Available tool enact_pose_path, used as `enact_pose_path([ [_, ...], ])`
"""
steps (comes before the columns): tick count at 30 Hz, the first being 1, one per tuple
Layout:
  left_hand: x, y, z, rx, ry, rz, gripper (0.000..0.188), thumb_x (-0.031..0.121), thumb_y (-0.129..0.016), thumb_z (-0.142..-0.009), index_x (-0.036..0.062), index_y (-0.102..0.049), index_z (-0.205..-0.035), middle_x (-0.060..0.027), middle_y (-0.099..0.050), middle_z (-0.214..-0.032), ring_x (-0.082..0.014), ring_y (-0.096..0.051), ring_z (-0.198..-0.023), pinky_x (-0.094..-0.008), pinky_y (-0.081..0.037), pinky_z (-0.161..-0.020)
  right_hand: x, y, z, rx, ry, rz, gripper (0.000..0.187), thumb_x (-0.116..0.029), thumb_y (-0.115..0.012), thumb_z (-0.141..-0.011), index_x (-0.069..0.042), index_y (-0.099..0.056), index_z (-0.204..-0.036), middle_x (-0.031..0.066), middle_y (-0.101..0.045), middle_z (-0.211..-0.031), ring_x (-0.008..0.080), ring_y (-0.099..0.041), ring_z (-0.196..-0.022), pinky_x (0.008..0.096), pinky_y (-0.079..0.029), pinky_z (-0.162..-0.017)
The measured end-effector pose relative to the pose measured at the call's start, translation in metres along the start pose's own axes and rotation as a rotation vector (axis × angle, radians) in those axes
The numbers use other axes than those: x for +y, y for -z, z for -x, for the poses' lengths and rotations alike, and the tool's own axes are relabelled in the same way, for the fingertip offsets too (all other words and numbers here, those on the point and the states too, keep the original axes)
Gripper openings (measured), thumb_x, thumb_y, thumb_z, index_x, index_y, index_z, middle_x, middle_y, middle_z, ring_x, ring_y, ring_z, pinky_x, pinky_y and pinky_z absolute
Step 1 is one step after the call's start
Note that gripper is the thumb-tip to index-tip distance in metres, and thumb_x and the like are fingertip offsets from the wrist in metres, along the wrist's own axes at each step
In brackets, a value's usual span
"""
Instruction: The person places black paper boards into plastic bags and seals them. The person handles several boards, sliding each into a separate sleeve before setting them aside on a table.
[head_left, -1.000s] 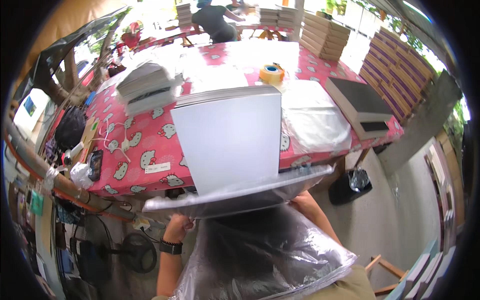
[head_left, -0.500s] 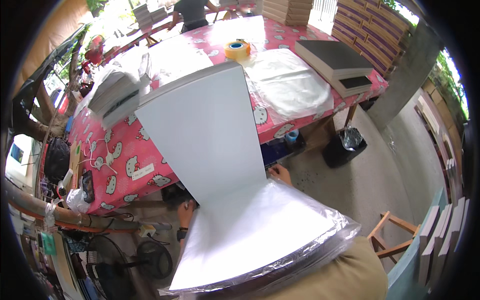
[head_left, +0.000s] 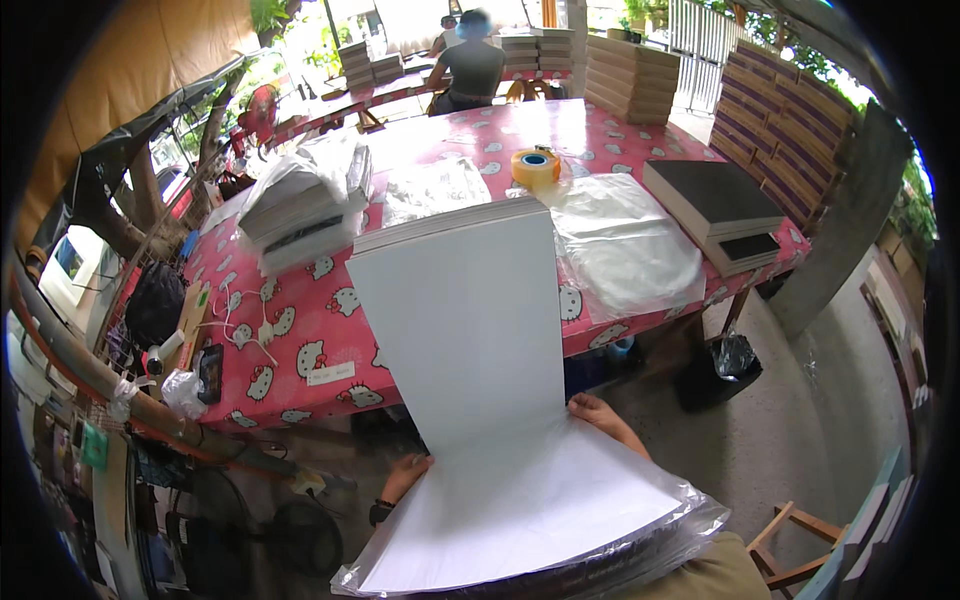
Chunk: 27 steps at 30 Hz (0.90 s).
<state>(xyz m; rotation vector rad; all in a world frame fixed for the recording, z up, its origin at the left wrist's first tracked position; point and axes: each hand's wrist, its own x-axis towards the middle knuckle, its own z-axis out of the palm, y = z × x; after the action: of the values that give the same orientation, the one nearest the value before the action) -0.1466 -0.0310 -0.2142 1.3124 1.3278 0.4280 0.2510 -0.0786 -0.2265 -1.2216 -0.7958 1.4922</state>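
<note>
A thick stack of large white sheets bends up from my lap and leans against the table's near edge. Its lower part lies inside a clear plastic bag, whose crinkled end spreads over my thighs. At the stack's left side, my left hand is closed on the bag's edge, with a dark band on the wrist. My right hand pinches the bag at the opposite side, slightly higher. The fingers of both hands are partly hidden by the stack and the plastic.
On the pink patterned table are a tape roll, flat clear bags, dark-covered books, a plastic-wrapped stack and a phone. A black bin and a wooden stool stand right. A person sits beyond.
My view has tipped up, so the table and the far person show more. Both hands show more fully now, at the stack's sides. The stack still leans on the table edge.
</note>
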Motion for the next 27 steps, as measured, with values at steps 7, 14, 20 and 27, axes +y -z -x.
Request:
enact_pose_path([
  [7,0.007,0.001,-0.007,0.360,-0.291,-0.275,0.030,0.028,-0.061,-0.074,0.0004,-0.056,-0.084,-0.0077,-0.057,-0.079,-0.0118,-0.053,-0.074,-0.0261,-0.043,-0.064,0.104,0.020,-0.030,0.781,0.174,0.820,0.015,-0.014,-0.051,-0.081,-0.003,-0.052,-0.091,0.0176,-0.058,-0.081,0.0304,-0.057,-0.075,0.0344,-0.044,-0.063],
  [14,0.198,0.049,0.078,0.028,-0.708,0.652,0.039,0.018,-0.043,-0.081,0.0013,-0.040,-0.116,-0.0028,-0.046,-0.086,-0.0100,-0.046,-0.076,-0.0224,-0.039,-0.064,-0.141,-0.058,0.016,0.484,0.642,0.145,0.010,-0.010,-0.054,-0.081,-0.001,-0.054,-0.086,0.0001,-0.053,-0.069,0.0040,-0.048,-0.060,0.0204,-0.041,-0.051],
  [20,0.292,-0.032,0.070,-0.154,-1.065,-0.176,0.058,0.036,-0.031,-0.090,-0.0018,-0.017,-0.132,-0.0177,-0.021,-0.136,-0.0297,-0.022,-0.125,-0.0352,-0.018,-0.101,-0.218,-0.175,0.039,-0.472,0.843,0.460,0.029,-0.012,-0.066,-0.074,-0.003,-0.052,-0.097,0.0029,-0.057,-0.091,0.0100,-0.052,-0.079,0.0231,-0.042,-0.069],
  [27,0.290,-0.030,0.054,0.068,-1.037,-0.145,0.032,0.020,-0.042,-0.088,-0.0027,-0.054,-0.107,-0.0126,-0.055,-0.107,-0.0156,-0.054,-0.088,-0.0269,-0.042,-0.076,-0.224,-0.176,0.032,-0.265,0.631,0.209,0.010,-0.008,-0.058,-0.080,0.000,-0.052,-0.084,-0.0004,-0.053,-0.077,0.0038,-0.043,-0.069,0.0189,-0.038,-0.060],
])
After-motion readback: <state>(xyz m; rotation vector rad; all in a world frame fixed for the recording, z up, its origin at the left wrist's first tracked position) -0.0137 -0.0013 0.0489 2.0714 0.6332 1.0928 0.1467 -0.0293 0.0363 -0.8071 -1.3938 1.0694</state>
